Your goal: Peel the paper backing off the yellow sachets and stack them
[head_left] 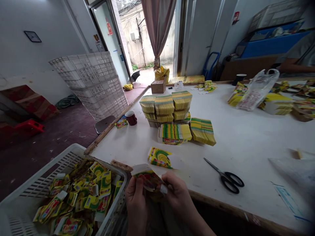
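At the table's near edge, my left hand [138, 195] and my right hand [177, 191] both grip a small printed carton [147, 178] with yellow, green and red print and a pale flap. My left thumb presses on its printed face, while my right fingers pinch the opposite end. Just beyond, a yellow-green flat carton [159, 157] lies on the white table. Further back stand stacked bundles of flat cartons [164, 106], with two lower bundles [175, 132] in front of them. Black-handled scissors [227, 180] rest to the right of my right hand, blades pointing away and left.
A white plastic basket [73, 150] at the left holds many cartons. On the table [236, 137] are a dark red mug [131, 118], a cardboard box [158, 87] and a clear plastic bag [257, 90]. White crates [95, 82] stand beyond. A person's arm [292, 67] shows far right.
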{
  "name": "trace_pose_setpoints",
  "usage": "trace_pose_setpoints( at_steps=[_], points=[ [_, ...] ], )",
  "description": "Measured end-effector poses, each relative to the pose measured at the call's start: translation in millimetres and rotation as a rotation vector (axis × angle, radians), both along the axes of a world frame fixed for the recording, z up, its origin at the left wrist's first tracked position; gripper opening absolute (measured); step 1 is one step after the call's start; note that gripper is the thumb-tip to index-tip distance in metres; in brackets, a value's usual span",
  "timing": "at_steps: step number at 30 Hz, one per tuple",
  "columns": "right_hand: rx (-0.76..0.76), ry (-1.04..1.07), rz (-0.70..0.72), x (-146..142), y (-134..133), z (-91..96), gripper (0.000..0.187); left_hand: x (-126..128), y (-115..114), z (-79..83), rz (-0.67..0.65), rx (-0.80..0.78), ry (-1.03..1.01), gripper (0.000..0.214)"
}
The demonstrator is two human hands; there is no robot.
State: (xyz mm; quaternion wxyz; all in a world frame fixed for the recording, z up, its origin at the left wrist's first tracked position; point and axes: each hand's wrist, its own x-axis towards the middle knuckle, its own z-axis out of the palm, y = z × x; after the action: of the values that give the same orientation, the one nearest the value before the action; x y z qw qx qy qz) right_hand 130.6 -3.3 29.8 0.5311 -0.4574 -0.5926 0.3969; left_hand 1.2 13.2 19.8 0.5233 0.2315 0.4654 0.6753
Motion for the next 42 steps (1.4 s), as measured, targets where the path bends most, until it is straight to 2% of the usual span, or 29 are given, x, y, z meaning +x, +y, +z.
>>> trace_pose_setpoints(
  at_steps=[2,4,7,10,12,13,14,16,18,19,22,25,28,31,34,37,39,42],
  points=[
    [0.092,-0.115,-0.043,8,0,-1.2,0.011,-10,2,0.6,-0.045,0.004,0.066,0.033],
    [0.157,-0.212,-0.058,18,1,-0.6,0.016,-24,4,9.5,-0.118,0.063,0.172,0.041],
    [0.282,-0.464,-0.071,31,1,7.6,0.027,-47,4,32.9,-0.240,0.232,0.449,0.072],
    [0.428,-0.676,0.011,30,-6,22.3,0.018,-53,-1,51.8,-0.542,0.263,0.844,0.094],
    [0.475,-0.710,0.096,25,-12,28.7,0.017,-46,-6,55.2,-0.764,0.216,1.010,0.083],
    [0.476,-0.695,0.098,23,-16,29.0,0.021,-41,-9,53.9,-0.814,0.189,1.050,0.075],
    [0.459,-0.654,0.059,22,-19,27.1,0.027,-37,-11,51.0,-0.810,0.161,1.076,0.068],
    [0.358,-0.495,-0.081,22,-23,17.3,0.049,-30,-15,41.8,-0.692,0.109,1.123,0.065],
    [0.180,-0.277,-0.166,21,-25,3.9,0.069,-26,-20,30.9,-0.600,0.107,1.162,0.073],
    [0.075,-0.169,-0.153,19,-25,-2.2,0.071,-25,-23,25.8,-0.604,0.136,1.171,0.074],
    [-0.238,0.162,0.048,10,-23,-11.2,0.057,-18,-33,15.6,-0.660,0.270,1.183,0.071],
    [-0.398,0.380,0.250,0,-20,-7.8,0.053,-12,-37,16.0,-0.625,0.350,1.236,0.060],
    [-0.359,0.293,0.223,-3,-19,-4.7,0.052,-12,-33,21.7,-0.639,0.359,1.265,0.041],
    [-0.215,0.079,0.180,-4,-21,-5.9,0.060,-17,-28,18.8,-0.703,0.321,1.193,0.031],
    [-0.018,-0.154,0.278,-7,-27,-6.7,0.061,-20,-26,4.4,-0.738,0.276,1.073,0.034],
    [0.104,-0.247,0.266,-8,-27,-8.9,0.055,-17,-26,-7.2,-0.645,0.218,1.058,0.045],
    [0.144,-0.236,0.193,-4,-24,-13.1,0.054,-17,-25,-6.8,-0.549,0.200,1.100,0.060],
    [0.177,-0.289,0.164,6,-19,-19.7,0.059,-23,-21,4.4,-0.558,0.126,1.183,0.063]
  ],
)
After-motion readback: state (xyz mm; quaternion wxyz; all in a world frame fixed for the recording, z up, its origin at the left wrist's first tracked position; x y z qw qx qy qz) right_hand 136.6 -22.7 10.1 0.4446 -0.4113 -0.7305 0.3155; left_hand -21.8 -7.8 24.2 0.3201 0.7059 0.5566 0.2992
